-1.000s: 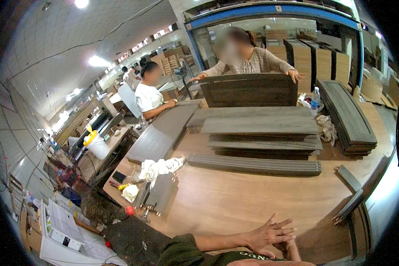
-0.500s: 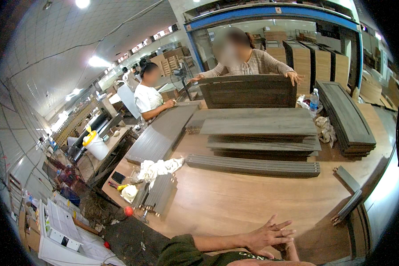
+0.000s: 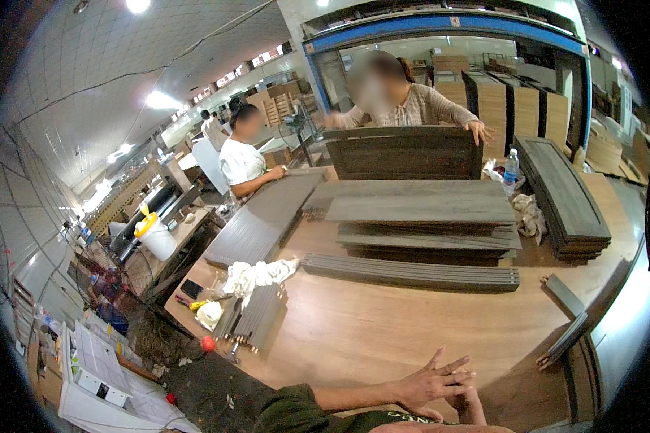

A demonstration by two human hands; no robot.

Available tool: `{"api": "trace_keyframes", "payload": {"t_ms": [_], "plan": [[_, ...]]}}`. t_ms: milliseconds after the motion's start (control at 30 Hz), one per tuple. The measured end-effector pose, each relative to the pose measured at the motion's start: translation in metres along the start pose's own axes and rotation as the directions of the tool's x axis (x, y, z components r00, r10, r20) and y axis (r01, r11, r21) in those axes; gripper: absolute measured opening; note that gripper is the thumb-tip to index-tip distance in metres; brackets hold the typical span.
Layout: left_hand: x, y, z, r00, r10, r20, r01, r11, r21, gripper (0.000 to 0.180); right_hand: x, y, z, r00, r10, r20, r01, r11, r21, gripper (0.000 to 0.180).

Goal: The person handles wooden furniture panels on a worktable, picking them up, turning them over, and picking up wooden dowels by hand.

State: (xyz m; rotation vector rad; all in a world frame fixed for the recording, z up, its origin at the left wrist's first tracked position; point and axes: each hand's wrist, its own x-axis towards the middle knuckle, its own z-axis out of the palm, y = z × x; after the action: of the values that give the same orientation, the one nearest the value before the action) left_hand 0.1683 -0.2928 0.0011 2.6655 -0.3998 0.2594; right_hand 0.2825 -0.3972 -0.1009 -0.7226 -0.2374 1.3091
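While the left hand (image 3: 420,388) meets the right hand (image 3: 471,405) above the near edge of the worktable (image 3: 354,317), no part shows in either. Left fingers are spread wide; the right hand is half hidden behind them, so I cannot tell how far it opens or whether fingers interlock. Nearest on the right lies a bundle of dark slats (image 3: 565,339), apart from both hands, with a short grey rail (image 3: 564,296) at its far end. Long grey rails (image 3: 412,273) lie side by side mid-table, in front of stacked flat boards (image 3: 419,202). Across the table, a co-worker's hand (image 3: 477,131) sits at the top corner of an upright framed panel (image 3: 404,153); their other hand is blurred. Good handling, as I judge it: steady that panel at both top corners, since it could tip on its edge; leave bare fingers clear of its lower edge; hold long rails at two well-spread points so they don't sag; mind the slats' protruding ends, which could scuff grey faces.
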Motion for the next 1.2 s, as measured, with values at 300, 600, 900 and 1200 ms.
{"api": "trace_keyframes", "payload": {"t_ms": [300,600,900,1200], "plan": [[0.008,-0.001,-0.009,0.992,-0.066,-0.110,0.041,0.975,-0.218,0.078,0.008,-0.010,0.014,0.997,-0.044,0.062,0.042,0.999,0.023,0.044],[0.013,-0.003,-0.002,0.987,-0.093,-0.132,0.086,0.994,-0.062,0.077,0.005,-0.008,0.010,0.988,-0.131,0.078,0.134,0.991,-0.033,0.045],[0.012,-0.005,0.002,0.986,-0.123,-0.112,0.125,0.992,0.010,0.077,0.018,0.012,-0.035,0.956,-0.269,0.114,0.188,0.268,-0.945,0.040],[0.017,-0.007,0.004,0.987,-0.091,-0.135,0.096,0.995,0.033,0.077,0.054,0.065,-0.087,0.588,-0.658,0.471,0.638,0.020,-0.770,0.048]]}}
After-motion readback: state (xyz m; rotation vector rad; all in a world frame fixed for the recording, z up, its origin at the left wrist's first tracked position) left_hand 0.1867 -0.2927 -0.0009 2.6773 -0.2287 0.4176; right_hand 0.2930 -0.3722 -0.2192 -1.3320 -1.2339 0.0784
